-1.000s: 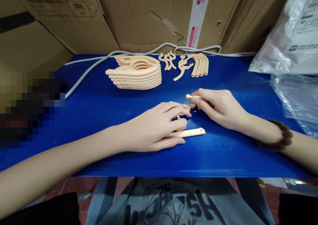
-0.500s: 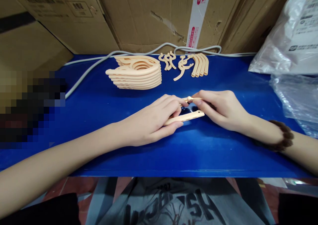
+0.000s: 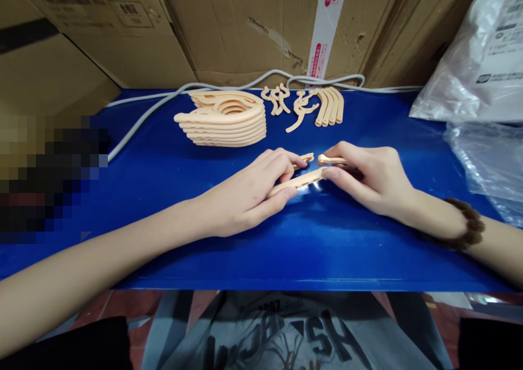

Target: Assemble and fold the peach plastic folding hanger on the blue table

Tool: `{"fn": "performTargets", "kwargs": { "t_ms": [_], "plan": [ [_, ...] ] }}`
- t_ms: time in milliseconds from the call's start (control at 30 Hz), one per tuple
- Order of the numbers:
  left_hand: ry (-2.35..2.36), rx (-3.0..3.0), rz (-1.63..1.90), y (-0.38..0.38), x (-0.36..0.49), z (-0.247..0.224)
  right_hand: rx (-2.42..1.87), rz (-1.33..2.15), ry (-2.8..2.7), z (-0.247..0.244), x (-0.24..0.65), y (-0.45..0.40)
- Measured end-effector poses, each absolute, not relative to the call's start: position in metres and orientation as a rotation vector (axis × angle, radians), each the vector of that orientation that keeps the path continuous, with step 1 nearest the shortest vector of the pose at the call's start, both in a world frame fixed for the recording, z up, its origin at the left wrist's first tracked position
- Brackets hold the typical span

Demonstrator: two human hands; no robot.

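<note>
Your left hand (image 3: 245,195) gripping a cream slotted part (image 3: 304,180) over the blue table (image 3: 253,261), your right hand (image 3: 373,176) pinching a small cream piece (image 3: 323,160) beside the part's right end, stacked cream frames (image 3: 224,133) behind.

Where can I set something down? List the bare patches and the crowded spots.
Bare: blue tabletop between left hand, right hand and near edge; the patch bordered by white cable, pale stack and left forearm; the stretch from curved pieces to plastic bag. Crowded: back centre, by the stack and hook pieces; middle, where both hands hold pale parts.
</note>
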State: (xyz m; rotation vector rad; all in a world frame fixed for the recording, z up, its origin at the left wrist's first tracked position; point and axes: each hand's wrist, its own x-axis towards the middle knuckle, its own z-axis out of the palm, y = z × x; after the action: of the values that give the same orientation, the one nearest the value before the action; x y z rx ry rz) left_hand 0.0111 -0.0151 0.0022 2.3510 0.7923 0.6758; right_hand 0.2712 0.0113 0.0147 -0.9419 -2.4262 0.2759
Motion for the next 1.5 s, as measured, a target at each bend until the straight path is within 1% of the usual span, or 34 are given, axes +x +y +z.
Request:
{"fn": "performTargets", "kwargs": {
  "t_ms": [167, 433, 600, 1000, 1367, 1500],
  "plan": [
    [0.781, 2.323, 0.708, -0.0143, 0.0084, 0.001, -0.941, 0.223, -2.426, 0.0141, 0.2718, 0.0106],
    [0.784, 2.304, 0.728, -0.0139, 0.0075, -0.0001, -1.022, 0.236, -2.422, 0.013, 0.2723, 0.0108],
    [0.789, 2.282, 0.729, -0.0132, 0.0075, -0.0005, -1.003, 0.24, -2.437, 0.0115, 0.273, 0.0123],
    [0.752, 2.46, 0.68, -0.0116, 0.0065, -0.002, -0.946, 0.269, -2.491, 0.0108, 0.274, 0.013],
    [0.772, 2.533, 0.596, -0.0132, 0.0091, -0.0005, -0.961, 0.095, -2.598, 0.0136, 0.2747, 0.0087],
    [0.76, 2.565, 0.626, -0.0131, 0.0081, -0.004, -0.963, -0.001, -2.617, 0.0132, 0.2754, 0.0074]
  ]
}}
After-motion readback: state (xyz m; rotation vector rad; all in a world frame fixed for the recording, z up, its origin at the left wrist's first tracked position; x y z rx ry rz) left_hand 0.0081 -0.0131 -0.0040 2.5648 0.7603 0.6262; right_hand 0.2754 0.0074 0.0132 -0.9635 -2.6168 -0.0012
